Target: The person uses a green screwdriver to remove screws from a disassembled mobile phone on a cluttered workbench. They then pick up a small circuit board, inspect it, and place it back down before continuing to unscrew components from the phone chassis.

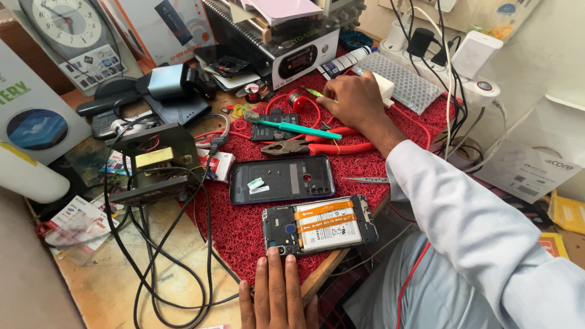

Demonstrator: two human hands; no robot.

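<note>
An opened phone [320, 225] with its battery and orange flex strips showing lies on a red mat [244, 231]. My left hand [277, 295] lies flat at the mat's near edge, holding nothing, with its fingertips touching the phone's lower left corner. The phone's dark back cover [281, 178] lies just beyond it. My right hand [356, 100] reaches to the far side of the mat. Its fingers curl down on a thin green tool [314, 92], next to a white adapter block [385, 87].
Red-handled pliers [317, 147], a teal screwdriver [295, 128] and steel tweezers [365, 180] lie on the mat. Black cables [158, 256] loop over the wooden bench at left by a metal transformer [155, 161]. A heating machine [286, 49] and a power strip [426, 55] stand at the back.
</note>
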